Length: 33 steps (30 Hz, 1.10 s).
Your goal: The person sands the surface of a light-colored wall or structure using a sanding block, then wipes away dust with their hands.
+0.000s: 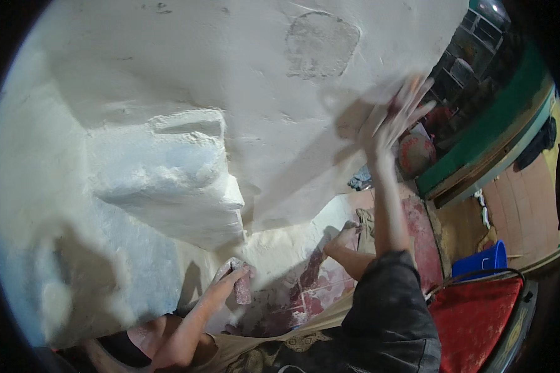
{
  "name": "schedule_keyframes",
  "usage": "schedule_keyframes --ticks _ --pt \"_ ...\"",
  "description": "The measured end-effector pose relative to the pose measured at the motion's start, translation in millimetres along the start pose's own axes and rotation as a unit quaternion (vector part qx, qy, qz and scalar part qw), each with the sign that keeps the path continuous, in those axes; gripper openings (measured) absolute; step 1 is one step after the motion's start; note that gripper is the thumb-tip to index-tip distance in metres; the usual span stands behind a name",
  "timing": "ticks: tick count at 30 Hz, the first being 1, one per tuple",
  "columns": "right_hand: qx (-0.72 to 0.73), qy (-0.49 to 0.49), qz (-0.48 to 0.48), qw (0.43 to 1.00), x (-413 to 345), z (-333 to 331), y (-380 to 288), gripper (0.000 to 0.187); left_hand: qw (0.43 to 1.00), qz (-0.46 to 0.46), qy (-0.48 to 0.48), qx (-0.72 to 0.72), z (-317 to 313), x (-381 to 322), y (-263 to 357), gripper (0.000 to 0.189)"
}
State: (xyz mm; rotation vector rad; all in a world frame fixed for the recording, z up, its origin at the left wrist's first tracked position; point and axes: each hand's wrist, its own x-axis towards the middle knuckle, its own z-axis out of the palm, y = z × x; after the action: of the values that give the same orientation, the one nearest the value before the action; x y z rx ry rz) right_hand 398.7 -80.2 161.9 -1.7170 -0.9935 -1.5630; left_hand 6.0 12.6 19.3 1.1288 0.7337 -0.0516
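Observation:
My right hand (393, 114) is raised in front of the right edge of a white plastered wall (280, 112), blurred, with its fingers spread and nothing seen in it. Its shadow falls on the wall to the left. Low at the centre, my left hand (231, 277) is closed around a reddish cylindrical handle (242, 290) dusted white. The rest of that tool is hidden or too indistinct to name. Above it, a box-shaped plastered ledge (163, 182) juts from the corner, its top edge rough and broken. A rough grey patch (324, 44) marks the upper wall.
A bare foot (340, 238) stands on the red, white-smeared floor (308, 298). To the right are a blue bucket (480, 259), a red panel in a dark frame (476, 317), a green board (494, 126) and a round brown object (416, 154) bearing red lettering.

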Motion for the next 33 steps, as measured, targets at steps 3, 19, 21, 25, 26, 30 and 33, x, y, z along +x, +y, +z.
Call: schedule_keyframes --ticks 3,19,21,25,26,30,33 --pt "-0.013 -0.107 0.002 0.994 -50.1 -12.4 -8.0 0.060 1.000 0.003 -0.022 -0.008 0.2 8.1 -6.9 0.025" --pt "-0.001 -0.040 -0.045 0.998 -81.9 -12.3 10.0 0.066 1.000 0.011 -0.013 0.013 3.2 4.7 -1.8 0.021" --pt "0.011 -0.093 0.008 0.996 -102.9 -10.8 -2.1 0.067 1.000 -0.002 -0.011 0.000 1.2 6.6 -4.7 0.021" --pt "0.035 -0.036 0.005 0.999 -17.1 2.7 -2.4 0.066 0.999 -0.033 0.010 0.002 -1.6 -0.9 -2.0 0.022" --pt "0.036 -0.043 0.012 0.998 -14.1 -4.6 -2.6 0.067 0.998 -0.053 0.014 0.004 -4.0 0.5 -4.0 0.023" --pt "0.032 -0.015 0.042 0.999 -19.8 -7.6 -7.6 0.069 0.999 -0.023 0.009 0.024 5.7 -2.7 8.7 0.025" --pt "0.017 -0.049 0.044 0.998 -101.7 -1.5 -12.4 0.068 1.000 -0.003 -0.002 0.005 4.0 0.3 3.7 0.025"
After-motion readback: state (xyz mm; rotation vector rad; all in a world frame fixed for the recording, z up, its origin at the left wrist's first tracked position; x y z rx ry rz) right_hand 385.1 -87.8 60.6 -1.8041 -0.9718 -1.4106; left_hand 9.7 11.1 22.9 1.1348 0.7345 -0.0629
